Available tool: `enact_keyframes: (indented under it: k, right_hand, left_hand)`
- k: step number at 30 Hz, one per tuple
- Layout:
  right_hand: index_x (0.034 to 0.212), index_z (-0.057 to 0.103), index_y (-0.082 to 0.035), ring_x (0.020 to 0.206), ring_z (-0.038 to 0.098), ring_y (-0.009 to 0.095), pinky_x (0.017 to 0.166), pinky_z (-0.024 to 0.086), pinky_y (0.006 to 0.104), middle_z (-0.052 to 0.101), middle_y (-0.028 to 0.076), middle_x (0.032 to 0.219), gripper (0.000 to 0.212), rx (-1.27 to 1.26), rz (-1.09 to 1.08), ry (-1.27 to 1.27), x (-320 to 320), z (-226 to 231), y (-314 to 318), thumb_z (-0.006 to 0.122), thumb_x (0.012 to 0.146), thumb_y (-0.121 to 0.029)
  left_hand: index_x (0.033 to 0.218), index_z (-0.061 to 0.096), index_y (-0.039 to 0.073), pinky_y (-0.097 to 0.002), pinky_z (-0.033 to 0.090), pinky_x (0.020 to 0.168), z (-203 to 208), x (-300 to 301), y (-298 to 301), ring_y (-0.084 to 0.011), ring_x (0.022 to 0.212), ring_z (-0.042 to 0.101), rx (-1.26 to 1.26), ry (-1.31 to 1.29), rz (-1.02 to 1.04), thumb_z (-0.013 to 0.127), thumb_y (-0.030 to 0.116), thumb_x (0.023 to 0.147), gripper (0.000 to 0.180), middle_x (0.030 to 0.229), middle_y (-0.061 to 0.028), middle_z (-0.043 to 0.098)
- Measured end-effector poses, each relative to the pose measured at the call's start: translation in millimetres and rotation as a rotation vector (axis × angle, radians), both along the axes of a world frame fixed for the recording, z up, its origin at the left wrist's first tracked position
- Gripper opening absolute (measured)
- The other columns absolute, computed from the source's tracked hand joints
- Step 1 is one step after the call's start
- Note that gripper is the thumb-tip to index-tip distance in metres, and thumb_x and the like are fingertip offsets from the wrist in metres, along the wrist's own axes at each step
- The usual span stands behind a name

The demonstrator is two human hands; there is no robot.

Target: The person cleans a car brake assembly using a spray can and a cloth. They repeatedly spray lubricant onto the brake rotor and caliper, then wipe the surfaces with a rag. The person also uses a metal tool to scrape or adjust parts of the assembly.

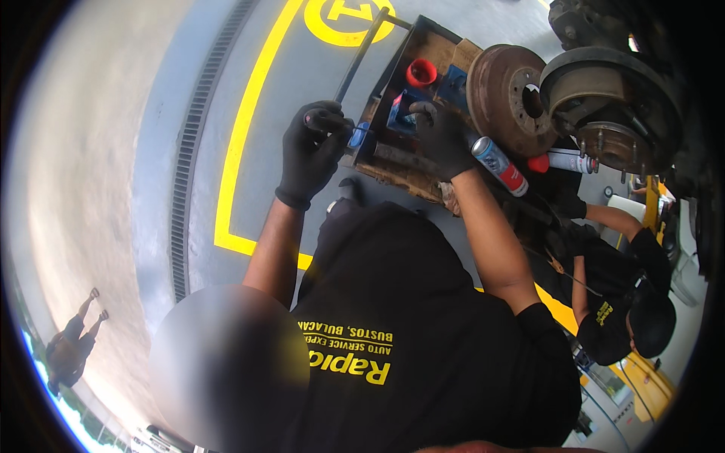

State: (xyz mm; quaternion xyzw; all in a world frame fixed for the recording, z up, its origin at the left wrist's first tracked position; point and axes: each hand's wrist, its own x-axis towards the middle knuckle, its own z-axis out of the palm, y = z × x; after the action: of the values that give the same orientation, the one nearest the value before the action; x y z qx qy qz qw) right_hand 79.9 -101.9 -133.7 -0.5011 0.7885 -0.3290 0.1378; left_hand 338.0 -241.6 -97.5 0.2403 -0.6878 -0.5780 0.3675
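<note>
So my left hand [311, 151], black glove on, is curled near the metal bar [362, 57] of the cart [438, 29], can't tell what's in it. Gloved right hand [444, 142] is over the cart, below a red cup [421, 73]. Rusty brake drum [507, 100] and a spray can [500, 166] are to its right, co-worker [623, 302] further over.

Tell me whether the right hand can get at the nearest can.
Likely yes: the nearest can is close beside the right hand, with nothing visible covering it, though the hand would probably have to draw back.
</note>
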Motion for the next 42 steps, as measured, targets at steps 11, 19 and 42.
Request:
enact_keyframes:
  k: [11,19,42]
  right_hand:
    - [0.121,0.074,0.000,0.092,0.074,0.016,0.081,0.060,0.0308,0.077,0.006,0.103,0.020,-0.476,-0.295,-1.109,-21,32,79,0.068,0.104,-0.008]
    - [0.119,0.075,0.000,0.099,0.075,0.021,0.089,0.062,0.0368,0.077,0.010,0.111,0.021,-0.681,-0.373,-1.094,-18,53,164,0.071,0.099,-0.004]
    - [0.130,0.070,0.000,0.091,0.066,0.008,0.083,0.055,0.0256,0.073,0.002,0.108,0.027,-0.344,-0.640,-0.603,-31,14,274,0.071,0.103,-0.003]
  left_hand:
    - [0.115,0.069,0.002,-0.0344,0.062,0.092,43,-58,-32,-0.0226,0.101,0.077,-0.274,0.194,-0.038,0.079,0.001,0.094,0.023,0.115,-0.0123,0.076]
    - [0.130,0.055,0.000,-0.0414,0.057,0.109,108,-129,-22,-0.0256,0.113,0.077,-0.225,0.380,-0.183,0.076,-0.006,0.095,0.041,0.118,-0.0162,0.076]
    - [0.118,0.062,0.000,-0.0379,0.065,0.091,160,-275,49,-0.0261,0.104,0.080,-0.451,0.792,-0.159,0.074,-0.013,0.089,0.034,0.111,-0.0203,0.079]
